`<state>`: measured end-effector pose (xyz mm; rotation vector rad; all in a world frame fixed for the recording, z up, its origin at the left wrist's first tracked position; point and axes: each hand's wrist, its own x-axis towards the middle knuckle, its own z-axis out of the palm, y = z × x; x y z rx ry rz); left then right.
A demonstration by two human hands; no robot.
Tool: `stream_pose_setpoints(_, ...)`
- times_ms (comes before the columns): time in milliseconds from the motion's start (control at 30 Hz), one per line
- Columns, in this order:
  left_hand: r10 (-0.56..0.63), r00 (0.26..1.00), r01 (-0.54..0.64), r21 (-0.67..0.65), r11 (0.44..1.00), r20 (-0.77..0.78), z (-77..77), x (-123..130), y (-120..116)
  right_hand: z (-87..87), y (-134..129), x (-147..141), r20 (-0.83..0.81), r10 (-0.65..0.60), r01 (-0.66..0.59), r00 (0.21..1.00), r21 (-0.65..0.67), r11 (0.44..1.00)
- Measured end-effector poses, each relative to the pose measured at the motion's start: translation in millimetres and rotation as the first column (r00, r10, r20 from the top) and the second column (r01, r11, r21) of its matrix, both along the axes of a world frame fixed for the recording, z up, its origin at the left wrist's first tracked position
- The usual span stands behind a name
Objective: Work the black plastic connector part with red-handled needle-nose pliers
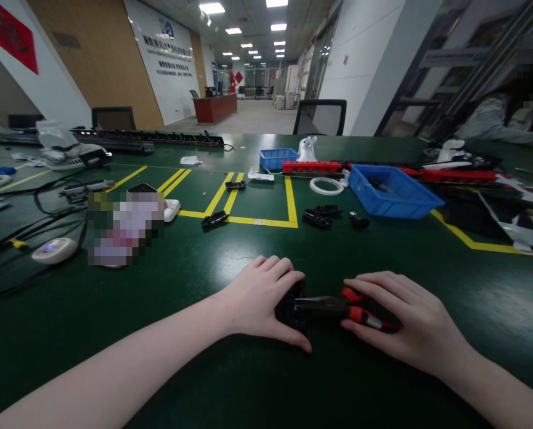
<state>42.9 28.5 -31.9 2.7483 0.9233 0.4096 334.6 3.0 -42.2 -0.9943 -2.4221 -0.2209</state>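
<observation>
The green desk (231,393) carries it all, and from where I'm standing it looks firm enough to press against. The right hand (409,319) is partly open, thumb and fingers loosely about the red grips (363,316) of the pliers (324,306). The left hand (257,298) has its thumb spread wide and its fingers curled over the black part (297,292); how tightly it grips, I can't tell.

The pliers lie nearly level, jaws towards the left hand and touching or just beside the part. They'd be stiff, the heavier of the two, I'd guess, and best taken well back on the grips.

The black part sits low at the desk, mostly hidden by the left hand. I'd call it light, hard plastic, a bit slippery and liable to crack if squeezed; better pinned by its sides, fingertips clear of the jaws.
</observation>
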Motion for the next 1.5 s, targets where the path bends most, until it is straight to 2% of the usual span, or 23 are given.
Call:
stream_pose_setpoints(300, -0.018, 1.0, 0.018, -0.012, 1.0, -0.001, 1.6, -1, -1, 7.9, -1, -6, 0.0, 0.012, -0.012, 1.0, 0.01, 1.0)
stream_pose_setpoints(533, -0.027, 1.0, 0.027, -0.013, 1.0, 0.007, 0.7, -2, -1, 4.6, -2, -8, -0.02, 0.031, -0.031, 0.999, -0.005, 0.999)
stream_pose_setpoints(767, -0.026, 1.0, 0.026, -0.023, 0.999, 0.006, 1.9, -1, -2, 10.4, -3, -18, 0.003, 0.048, -0.048, 0.999, -0.015, 0.999)
stream_pose_setpoints(1200, -0.034, 0.999, 0.034, -0.013, 0.999, 0.002, -0.1, -1, -1, 10.4, -3, -16, 0.037, 0.07, -0.071, 0.997, 0.039, 0.997)
stream_pose_setpoints(1500, -0.033, 0.999, 0.033, -0.021, 0.999, 0.02, -1.4, -2, 0, 10.2, -2, -14, 0.033, 0.055, -0.056, 0.998, 0.019, 0.998)
